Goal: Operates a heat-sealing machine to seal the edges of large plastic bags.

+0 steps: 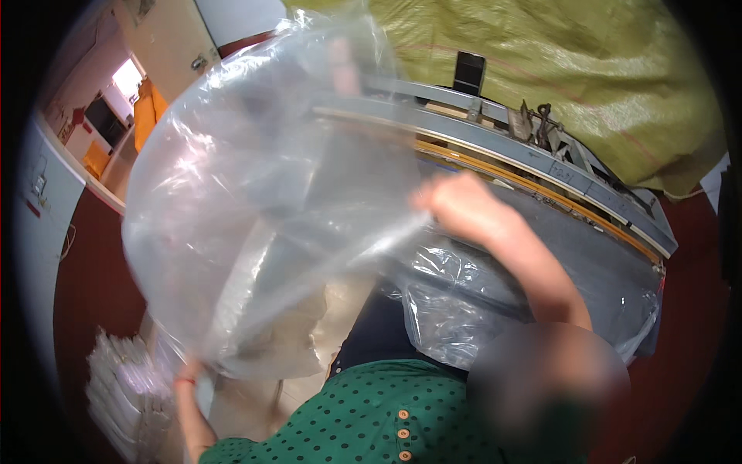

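A large clear plastic bag (255, 201) billows up in front of me and fills the left and middle of the view. My right hand (456, 205) is raised over the grey table and is closed on the bag's right edge. My left hand (185, 373) is low at the left, with a red band at the wrist. It sits at the bag's bottom edge and is partly hidden behind the film, seemingly gripping it. The bag looks empty and open toward me.
A grey long machine table (587, 201) with an orange strip runs across the right, with more crumpled clear plastic (456, 317) lying on it. A stack of clear-wrapped packs (124, 387) stands at lower left. Behind is a yellow-green woven sack (572, 69). The floor (93, 286) is dark red.
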`<control>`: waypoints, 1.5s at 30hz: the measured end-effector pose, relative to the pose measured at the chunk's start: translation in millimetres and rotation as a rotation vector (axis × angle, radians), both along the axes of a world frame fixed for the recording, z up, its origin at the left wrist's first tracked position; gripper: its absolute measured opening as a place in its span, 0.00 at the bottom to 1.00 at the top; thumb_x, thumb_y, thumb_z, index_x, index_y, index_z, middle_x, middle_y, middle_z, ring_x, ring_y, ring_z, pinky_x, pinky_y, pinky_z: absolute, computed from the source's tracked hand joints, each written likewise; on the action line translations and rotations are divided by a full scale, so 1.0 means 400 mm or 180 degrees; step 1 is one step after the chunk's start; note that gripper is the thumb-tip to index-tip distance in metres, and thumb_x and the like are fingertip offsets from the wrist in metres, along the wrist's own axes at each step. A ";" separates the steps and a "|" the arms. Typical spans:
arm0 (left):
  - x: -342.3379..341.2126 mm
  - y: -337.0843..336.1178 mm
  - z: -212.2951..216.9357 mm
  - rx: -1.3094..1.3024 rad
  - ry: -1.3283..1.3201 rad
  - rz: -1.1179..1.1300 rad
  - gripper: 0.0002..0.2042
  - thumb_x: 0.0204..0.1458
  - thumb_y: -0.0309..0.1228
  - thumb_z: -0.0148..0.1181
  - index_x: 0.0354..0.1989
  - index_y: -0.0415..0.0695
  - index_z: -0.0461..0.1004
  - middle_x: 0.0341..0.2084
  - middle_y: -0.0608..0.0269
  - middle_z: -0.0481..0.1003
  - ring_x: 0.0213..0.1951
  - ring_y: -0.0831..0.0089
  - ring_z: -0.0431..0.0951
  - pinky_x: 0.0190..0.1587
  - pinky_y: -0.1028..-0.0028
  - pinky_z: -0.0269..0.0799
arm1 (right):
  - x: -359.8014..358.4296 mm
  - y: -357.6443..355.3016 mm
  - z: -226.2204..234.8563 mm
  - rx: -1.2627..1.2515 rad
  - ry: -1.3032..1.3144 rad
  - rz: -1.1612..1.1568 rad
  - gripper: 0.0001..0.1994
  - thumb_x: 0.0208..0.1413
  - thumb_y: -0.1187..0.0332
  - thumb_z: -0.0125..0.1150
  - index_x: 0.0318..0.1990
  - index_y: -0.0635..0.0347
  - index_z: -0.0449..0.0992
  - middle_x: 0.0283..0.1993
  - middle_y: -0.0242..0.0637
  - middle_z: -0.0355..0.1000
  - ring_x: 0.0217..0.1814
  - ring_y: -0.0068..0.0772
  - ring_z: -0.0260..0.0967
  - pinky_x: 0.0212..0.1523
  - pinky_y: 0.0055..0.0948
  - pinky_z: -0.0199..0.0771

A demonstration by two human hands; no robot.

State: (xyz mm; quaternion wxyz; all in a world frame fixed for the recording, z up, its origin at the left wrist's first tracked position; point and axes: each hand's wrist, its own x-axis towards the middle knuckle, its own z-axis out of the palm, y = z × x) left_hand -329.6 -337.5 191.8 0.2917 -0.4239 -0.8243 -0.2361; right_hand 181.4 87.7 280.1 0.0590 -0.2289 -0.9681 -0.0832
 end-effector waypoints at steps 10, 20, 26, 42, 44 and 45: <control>0.498 0.407 0.013 -0.3356 -0.1495 -0.2103 0.08 0.44 0.33 0.55 0.26 0.40 0.73 0.18 0.50 0.70 0.22 0.54 0.70 0.25 0.65 0.66 | 0.245 -0.010 -0.048 -0.0442 0.1578 0.0037 0.20 0.33 0.82 0.53 0.39 0.55 0.74 0.34 0.35 0.72 0.39 0.37 0.69 0.38 0.33 0.71; 1.128 1.059 0.121 -0.3308 -0.3036 -0.4900 0.14 0.46 0.38 0.61 0.35 0.41 0.71 0.19 0.76 0.67 0.22 0.87 0.64 0.24 0.85 0.59 | 0.422 -0.115 -0.030 -0.0226 0.1637 0.0090 0.07 0.35 0.77 0.55 0.25 0.54 0.74 0.36 0.30 0.70 0.44 0.32 0.65 0.36 0.29 0.64; 1.177 1.046 0.120 -0.1815 -0.4397 -0.4744 0.06 0.47 0.32 0.60 0.25 0.46 0.70 0.14 0.79 0.63 0.16 0.90 0.55 0.17 0.85 0.46 | 0.793 -0.169 -0.061 0.0421 0.4052 -0.1940 0.11 0.42 0.88 0.44 0.25 0.65 0.73 0.36 0.37 0.69 0.40 0.27 0.66 0.40 0.20 0.64; 1.190 1.087 0.074 -0.2117 -0.4029 -0.4220 0.07 0.48 0.31 0.58 0.23 0.45 0.70 0.14 0.80 0.62 0.17 0.92 0.55 0.18 0.86 0.47 | 0.698 -0.179 -0.240 -0.3232 0.5695 -0.2960 0.10 0.56 0.66 0.47 0.35 0.63 0.72 0.27 0.32 0.72 0.28 0.21 0.70 0.21 0.18 0.62; 1.145 1.117 0.023 -0.2868 -0.3240 -0.4311 0.07 0.47 0.27 0.57 0.19 0.42 0.69 0.15 0.78 0.65 0.20 0.90 0.59 0.21 0.85 0.54 | 0.762 -0.191 -0.250 -0.3130 0.5611 -0.3088 0.10 0.56 0.67 0.47 0.34 0.63 0.72 0.26 0.31 0.72 0.28 0.20 0.70 0.22 0.18 0.62; 1.134 1.114 0.018 -0.3066 -0.3096 -0.4495 0.08 0.45 0.26 0.57 0.18 0.41 0.68 0.15 0.79 0.63 0.20 0.88 0.59 0.21 0.83 0.55 | 0.812 -0.196 -0.264 -0.2472 0.5082 -0.3274 0.09 0.55 0.67 0.48 0.32 0.62 0.73 0.25 0.33 0.72 0.27 0.24 0.70 0.22 0.22 0.64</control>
